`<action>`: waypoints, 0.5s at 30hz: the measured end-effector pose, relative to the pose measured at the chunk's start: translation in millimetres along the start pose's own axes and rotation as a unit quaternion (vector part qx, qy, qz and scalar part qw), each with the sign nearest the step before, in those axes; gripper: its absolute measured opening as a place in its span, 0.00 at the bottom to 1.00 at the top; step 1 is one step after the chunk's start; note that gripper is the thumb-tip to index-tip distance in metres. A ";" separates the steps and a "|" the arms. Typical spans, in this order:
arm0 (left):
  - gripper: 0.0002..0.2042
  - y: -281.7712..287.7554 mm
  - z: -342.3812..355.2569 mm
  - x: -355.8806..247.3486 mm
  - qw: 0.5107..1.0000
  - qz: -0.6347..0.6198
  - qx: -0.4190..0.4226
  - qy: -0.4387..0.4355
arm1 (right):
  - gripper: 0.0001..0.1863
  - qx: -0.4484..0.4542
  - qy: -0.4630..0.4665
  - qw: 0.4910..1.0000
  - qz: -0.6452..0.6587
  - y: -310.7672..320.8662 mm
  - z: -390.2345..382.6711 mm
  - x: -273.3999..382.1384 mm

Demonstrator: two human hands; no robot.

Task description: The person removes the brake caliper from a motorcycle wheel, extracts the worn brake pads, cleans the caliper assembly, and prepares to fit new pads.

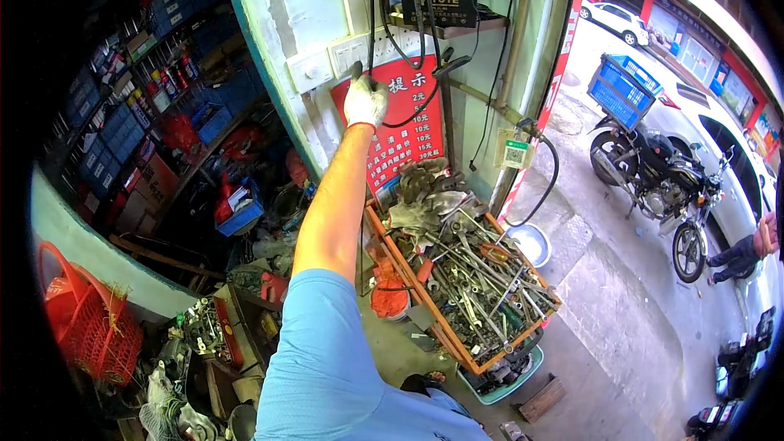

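While my left hand (365,104), in a pale work glove, is raised against the wall, its dark-tipped finger points up at the lower edge of a white switch panel (349,52). From my remote view I cannot tell whether the fingertip touches the panel or whether the other fingers, mostly hidden, are grasping anything. My right hand is out of shot, so I cannot tell its state.

Just beside the glove, black cables hang in front of a red sign (425,132) with white lettering. Above and to the right, I see a black battery (441,2) on a small wall shelf. Below the sign, a wooden-rimmed tray (452,340) is heaped with wrenches and other metal tools (483,278), with grimy gloves (429,211) piled at its far end. A red tub (390,299) is near the tray's left side.

Farther out, my feed shows a red plastic basket (102,335) at the left and, on the pavement to the right, a parked motorcycle (657,178) carrying a blue crate (619,96).
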State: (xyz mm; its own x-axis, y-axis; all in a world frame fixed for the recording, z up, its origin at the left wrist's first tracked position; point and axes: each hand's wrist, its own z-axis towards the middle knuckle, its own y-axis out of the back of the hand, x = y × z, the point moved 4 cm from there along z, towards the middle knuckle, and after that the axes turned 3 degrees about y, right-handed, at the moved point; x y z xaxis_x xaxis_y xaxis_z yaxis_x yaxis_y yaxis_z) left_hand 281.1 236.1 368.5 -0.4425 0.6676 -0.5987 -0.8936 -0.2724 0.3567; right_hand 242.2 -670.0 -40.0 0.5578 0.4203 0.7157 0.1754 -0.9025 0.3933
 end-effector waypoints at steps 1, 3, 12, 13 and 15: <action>0.15 2.2 0.2 -1.1 1.000 0.005 -0.014 -0.008 | 0.21 -0.001 -0.003 1.000 0.004 0.2 -0.6 0.8; 0.15 6.4 -3.4 -13.8 0.999 0.009 -0.026 -0.016 | 0.21 -0.004 -0.011 1.000 0.011 2.5 -2.2 3.2; 0.15 63.7 8.0 -34.4 1.000 0.019 -0.011 0.001 | 0.21 0.019 -0.007 1.000 -0.005 -3.6 2.5 15.1; 0.15 69.7 13.0 -30.7 1.000 0.024 -0.014 0.001 | 0.20 0.023 -0.008 1.000 -0.004 -5.9 -0.2 17.9; 0.15 67.6 16.8 -35.1 0.999 0.042 0.026 0.000 | 0.21 0.029 -0.019 0.999 -0.008 0.3 6.0 6.9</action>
State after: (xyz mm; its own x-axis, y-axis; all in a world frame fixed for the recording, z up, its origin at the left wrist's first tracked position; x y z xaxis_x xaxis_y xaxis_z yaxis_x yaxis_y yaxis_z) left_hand 237.5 205.9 425.6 -0.5166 0.6439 -0.5644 -0.8478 -0.2923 0.4424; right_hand 250.9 -668.0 -38.3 0.5844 0.4319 0.6870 0.2314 -0.9001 0.3691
